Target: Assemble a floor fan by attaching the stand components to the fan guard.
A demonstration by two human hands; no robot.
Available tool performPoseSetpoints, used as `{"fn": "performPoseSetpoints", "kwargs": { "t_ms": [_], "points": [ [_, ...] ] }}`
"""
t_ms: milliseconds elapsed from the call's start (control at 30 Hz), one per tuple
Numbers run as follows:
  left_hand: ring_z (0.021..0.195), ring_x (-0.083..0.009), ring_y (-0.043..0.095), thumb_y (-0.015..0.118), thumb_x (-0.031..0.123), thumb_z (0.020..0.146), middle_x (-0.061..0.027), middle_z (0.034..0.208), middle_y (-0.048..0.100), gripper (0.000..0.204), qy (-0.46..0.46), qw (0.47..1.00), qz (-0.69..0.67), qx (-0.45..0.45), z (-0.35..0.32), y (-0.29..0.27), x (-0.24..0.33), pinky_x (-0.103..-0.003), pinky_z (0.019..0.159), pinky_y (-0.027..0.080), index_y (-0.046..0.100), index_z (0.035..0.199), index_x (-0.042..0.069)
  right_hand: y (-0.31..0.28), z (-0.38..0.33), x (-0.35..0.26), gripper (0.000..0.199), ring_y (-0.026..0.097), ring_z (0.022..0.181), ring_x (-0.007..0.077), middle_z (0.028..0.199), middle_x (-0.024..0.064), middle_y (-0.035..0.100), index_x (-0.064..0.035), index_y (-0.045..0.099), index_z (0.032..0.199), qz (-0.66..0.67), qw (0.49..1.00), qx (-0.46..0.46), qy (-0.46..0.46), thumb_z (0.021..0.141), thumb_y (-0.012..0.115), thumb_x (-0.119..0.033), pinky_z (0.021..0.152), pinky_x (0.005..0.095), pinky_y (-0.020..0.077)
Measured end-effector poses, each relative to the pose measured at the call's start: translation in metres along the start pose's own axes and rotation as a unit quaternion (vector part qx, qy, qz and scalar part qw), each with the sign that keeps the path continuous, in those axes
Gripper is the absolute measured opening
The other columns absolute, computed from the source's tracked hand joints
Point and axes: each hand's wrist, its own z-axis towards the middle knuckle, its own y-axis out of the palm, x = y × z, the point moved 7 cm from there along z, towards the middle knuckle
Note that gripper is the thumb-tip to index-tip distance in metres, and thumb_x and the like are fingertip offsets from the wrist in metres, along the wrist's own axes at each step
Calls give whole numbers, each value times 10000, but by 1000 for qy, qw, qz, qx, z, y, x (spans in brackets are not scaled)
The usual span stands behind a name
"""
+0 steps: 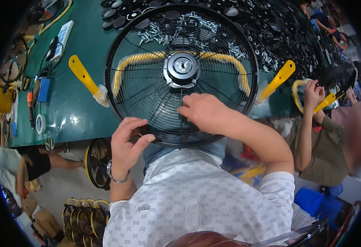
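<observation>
A round black wire fan guard [182, 74] fills the centre of the frame, lying nearly flat with its face turned up toward the camera; its near rim overhangs the lower edge of the green desk [77, 103], and its silver-and-black hub [183, 68] sits at the middle. A yellow curved handle [136, 60] shows through the wires, running left to right across the frame. The left hand [127, 142], at lower centre-left, pinches a small black part [145, 129] between thumb and curled fingers, just beside the guard's lower-left rim. The right hand [203, 111] rests on the guard's lower wires — fingers bent and close together, tips touching the grille. Loose screws [176, 24] lie beyond the hub, at the top.
</observation>
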Motion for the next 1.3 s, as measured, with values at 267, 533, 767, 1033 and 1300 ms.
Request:
{"fn": "performPoseSetpoints", "kwargs": {
  "t_ms": [267,533,767,1033,1300],
  "points": [
    [890,-118,567,782,40,757,-79,1074,568,352,12,994,-89,58,-5,-27,-10,-222,769,465,621,1065,-19,9,13,-3,192,599,942,305,965,147,578,-27,658,950,29,995,-94,-17,790,616,-124,769,417,515],
    [940,-163,555,689,-13,823,-117,1117,514,317,34,993,-101,51,-5,-30,-16,-293,827,515,560,1112,-27,10,12,21,190,597,901,305,935,122,567,-44,665,954,40,997,-58,44,780,643,-115,749,414,510],
    [898,-147,581,737,9,798,-94,1086,545,337,37,981,-167,88,-2,-40,-9,-269,801,484,586,1096,-37,7,26,20,172,622,879,320,905,132,608,-18,636,907,-6,992,-129,16,801,660,-150,745,429,521],
    [867,-143,620,598,98,921,-98,1071,626,299,9,949,-94,300,42,-152,-32,-281,770,530,569,1185,-39,-47,115,25,149,606,838,330,863,124,596,-37,615,886,109,973,202,7,858,639,-181,717,437,489],
    [773,-87,596,647,211,909,-17,875,648,330,-112,990,-85,27,147,-132,-95,-240,683,489,644,1155,-10,18,230,33,210,630,880,383,889,209,667,-30,674,844,282,910,259,161,824,613,-231,793,474,492]
  ]
}}
